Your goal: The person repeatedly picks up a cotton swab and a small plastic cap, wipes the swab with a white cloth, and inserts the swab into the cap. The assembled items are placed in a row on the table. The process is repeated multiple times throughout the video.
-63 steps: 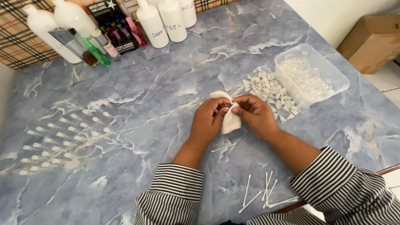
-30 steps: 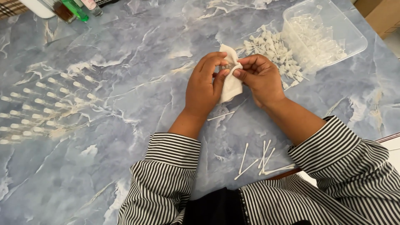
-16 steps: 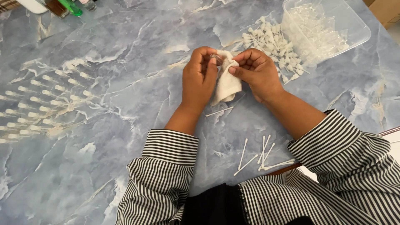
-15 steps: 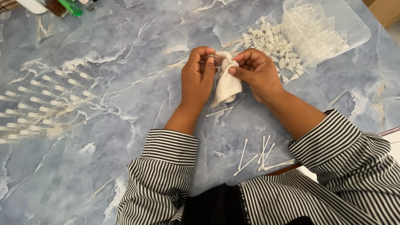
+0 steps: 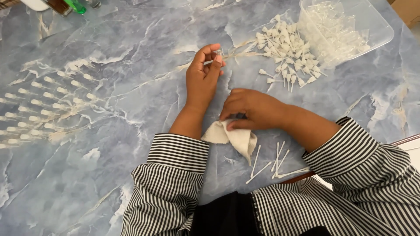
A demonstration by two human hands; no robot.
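A small clear tube (image 5: 217, 53) is pinched between the thumb and fingertips of the left hand (image 5: 202, 78), which is raised just above the blue-grey marbled table (image 5: 131, 144). The right hand (image 5: 250, 109) is closed on a crumpled white cloth (image 5: 232, 137), pressed down onto the table just beside the left forearm. The two hands are apart, the left one farther from the body than the cloth.

Beyond the cloth and to its right, a loose heap of small white plastic caps (image 5: 286, 48) is spread on the table, touching the near wall of a clear rectangular plastic tray (image 5: 376, 22) filled with clear thin pieces. Just beside the cloth on its right, near the striped sleeve, a few thin white sticks (image 5: 275, 161) are scattered. Well to the left of the cloth, rows of small white-tipped pieces (image 5: 39, 109) are laid out in lines. At the far left corner, well apart from the cloth, the bottoms of a white bottle, a brown one and a green one (image 5: 75, 5) are cut off by the edge; their labels cannot be made out.
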